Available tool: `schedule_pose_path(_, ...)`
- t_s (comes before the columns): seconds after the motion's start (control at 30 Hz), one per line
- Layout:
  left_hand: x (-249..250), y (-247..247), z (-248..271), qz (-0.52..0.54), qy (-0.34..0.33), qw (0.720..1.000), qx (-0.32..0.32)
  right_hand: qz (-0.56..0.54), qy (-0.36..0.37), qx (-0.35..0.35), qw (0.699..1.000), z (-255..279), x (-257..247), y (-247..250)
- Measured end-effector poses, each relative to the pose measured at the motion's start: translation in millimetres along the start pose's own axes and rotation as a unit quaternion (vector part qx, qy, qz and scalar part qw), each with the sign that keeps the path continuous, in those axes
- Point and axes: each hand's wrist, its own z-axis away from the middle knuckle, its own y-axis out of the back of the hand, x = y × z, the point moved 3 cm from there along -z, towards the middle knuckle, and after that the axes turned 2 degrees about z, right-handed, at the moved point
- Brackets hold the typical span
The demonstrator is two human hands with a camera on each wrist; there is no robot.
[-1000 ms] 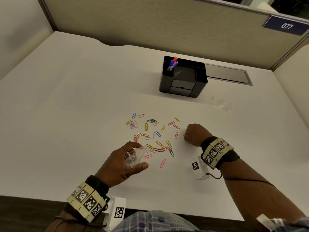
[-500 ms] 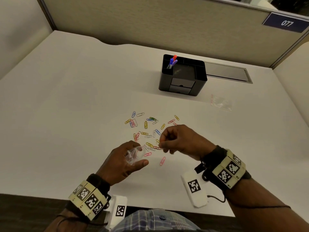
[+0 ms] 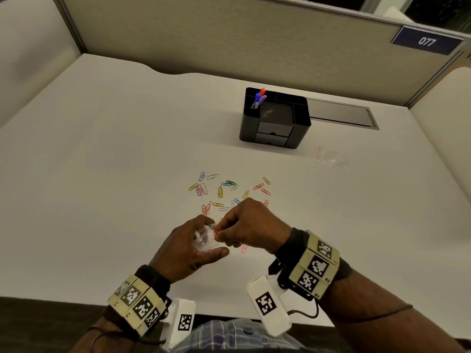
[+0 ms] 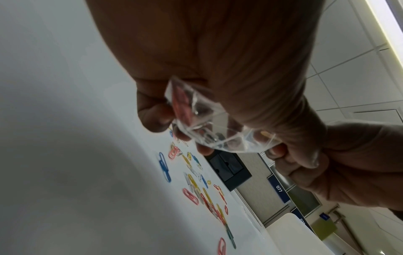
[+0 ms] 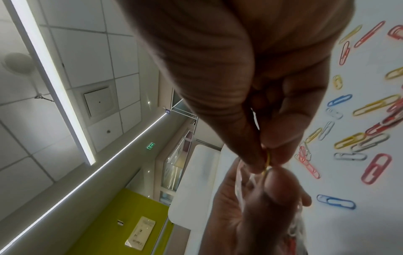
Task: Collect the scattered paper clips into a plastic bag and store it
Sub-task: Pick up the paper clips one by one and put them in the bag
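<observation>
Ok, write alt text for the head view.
Over a white desk, the left hand holds a small clear plastic bag while the right hand pinches a paper clip at its mouth. Coloured paper clips lie scattered beyond, before a black desk organiser.

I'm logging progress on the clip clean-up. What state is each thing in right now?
plastic bag: mouth open, clips inside, held by the left hand
yellow clip: pinched by the right hand at the bag's mouth
loose clips: scattered on the desk
second bag: flat on the desk
organizer: drawers closed, pens upright
</observation>
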Motion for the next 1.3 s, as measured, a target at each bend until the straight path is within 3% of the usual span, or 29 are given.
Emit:
schedule_pose_path(0.27,4,-2,1,-0.017,-0.028,0.999,-0.002,-0.129,-0.027,0.051,0.990,-4,5,-7)
schedule_pose_path(0.43,3,-3,1,0.005,-0.026,1.000,0.004,-0.225,-0.063,0.026,0.972,-6,11,-7)
schedule_pose_path(0.53,0,-2,2,0.018,-0.018,1.000,0.008,-0.188,-0.056,0.005,0.980,-2,7,-4)
schedule_pose_path(0.67,3,-2,0,0.038,-0.020,0.999,0.010,0.003,-0.021,0.010,1.000,2,2,-6)
schedule_pose_path(0.73,6,-2,-1,0.052,-0.020,0.998,0.008,0.045,0.009,0.016,0.999,1,1,-9)
schedule_pose_path(1.1,13,2,-1,0.151,-0.030,0.988,-0.016,-0.132,0.030,-0.044,0.990,3,0,-2)
schedule_pose_path(1.3,13,8,-3,0.209,-0.012,0.978,0.016,-0.122,0.061,-0.048,0.989,2,-7,0)
